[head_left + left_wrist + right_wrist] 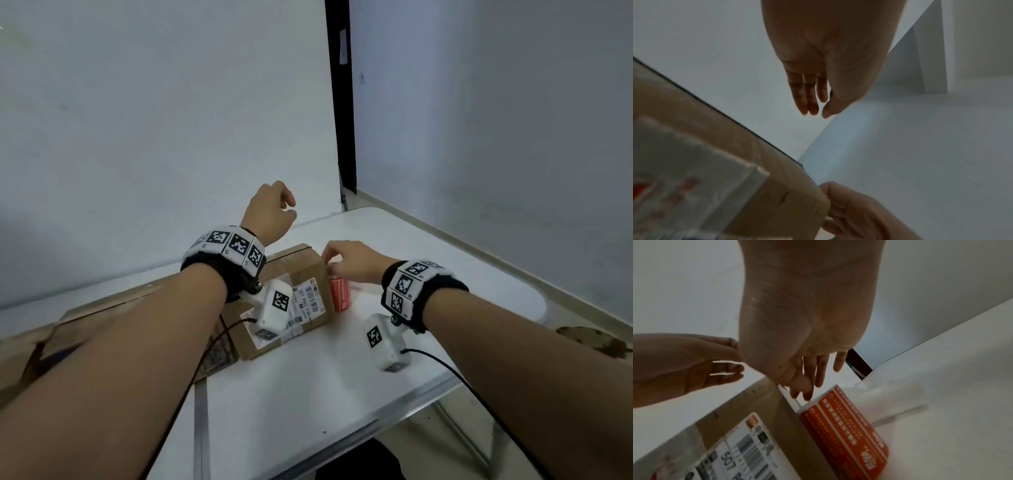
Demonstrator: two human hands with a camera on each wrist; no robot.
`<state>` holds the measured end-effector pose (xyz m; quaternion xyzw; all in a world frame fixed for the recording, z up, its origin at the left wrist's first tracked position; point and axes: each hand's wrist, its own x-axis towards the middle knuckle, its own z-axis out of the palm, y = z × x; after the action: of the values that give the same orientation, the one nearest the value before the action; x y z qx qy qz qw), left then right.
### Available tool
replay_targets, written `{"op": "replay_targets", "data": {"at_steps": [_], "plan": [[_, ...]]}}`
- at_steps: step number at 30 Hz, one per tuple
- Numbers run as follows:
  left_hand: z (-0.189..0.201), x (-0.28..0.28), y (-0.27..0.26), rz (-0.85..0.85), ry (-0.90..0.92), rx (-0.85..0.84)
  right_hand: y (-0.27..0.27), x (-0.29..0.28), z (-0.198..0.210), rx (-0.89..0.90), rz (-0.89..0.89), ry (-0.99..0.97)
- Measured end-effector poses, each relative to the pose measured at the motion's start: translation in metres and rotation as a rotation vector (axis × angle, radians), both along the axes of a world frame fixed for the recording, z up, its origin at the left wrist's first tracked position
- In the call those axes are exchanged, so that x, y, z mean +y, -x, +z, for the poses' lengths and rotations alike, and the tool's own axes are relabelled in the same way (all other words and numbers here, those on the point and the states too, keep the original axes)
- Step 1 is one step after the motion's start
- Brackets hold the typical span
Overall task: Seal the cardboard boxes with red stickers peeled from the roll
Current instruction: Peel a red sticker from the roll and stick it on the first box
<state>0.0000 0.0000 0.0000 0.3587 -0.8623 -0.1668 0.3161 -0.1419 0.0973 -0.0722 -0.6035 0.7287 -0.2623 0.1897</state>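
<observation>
Just under the right hand stands the roll of red stickers on the white table, touching the right side of the cardboard box. That hand's fingertips reach down to the roll's top edge; whether they pinch anything I cannot tell. Above the box's far edge, the left hand hovers loosely curled, holding nothing.

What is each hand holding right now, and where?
The left hand is raised above the box and holds nothing. The right hand has its fingertips at the top of the sticker roll; a firm grip cannot be told.
</observation>
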Motion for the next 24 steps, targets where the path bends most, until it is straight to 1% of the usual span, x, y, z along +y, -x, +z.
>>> {"op": "replay_targets", "data": {"at_steps": [3,6,9,12,16,18,19,21,24], "plan": [[-0.004,0.005,-0.001,0.001,-0.015,0.036,0.001,0.005,-0.005,0.138,0.028,-0.035],[-0.012,0.010,-0.001,-0.014,-0.045,0.067,0.000,0.009,-0.012,0.271,0.021,0.010],[-0.017,0.014,-0.002,-0.024,-0.043,0.081,0.002,0.008,-0.019,0.340,0.010,0.051],[-0.023,0.019,-0.004,-0.024,-0.064,0.107,0.008,0.007,-0.023,0.333,-0.049,0.089],[-0.030,0.030,-0.001,-0.046,-0.086,0.128,0.021,0.013,-0.023,0.378,-0.157,0.080],[-0.032,0.039,0.004,-0.065,-0.101,0.173,0.027,0.017,-0.022,0.390,-0.195,0.077],[-0.033,0.045,0.008,-0.082,-0.118,0.204,0.030,0.019,-0.021,0.379,-0.213,0.079],[-0.036,0.058,0.016,-0.137,-0.176,0.246,0.035,0.023,-0.021,0.281,-0.264,0.114],[-0.048,0.076,0.030,-0.213,-0.287,0.194,0.039,0.027,-0.020,0.179,-0.294,0.166]]}}
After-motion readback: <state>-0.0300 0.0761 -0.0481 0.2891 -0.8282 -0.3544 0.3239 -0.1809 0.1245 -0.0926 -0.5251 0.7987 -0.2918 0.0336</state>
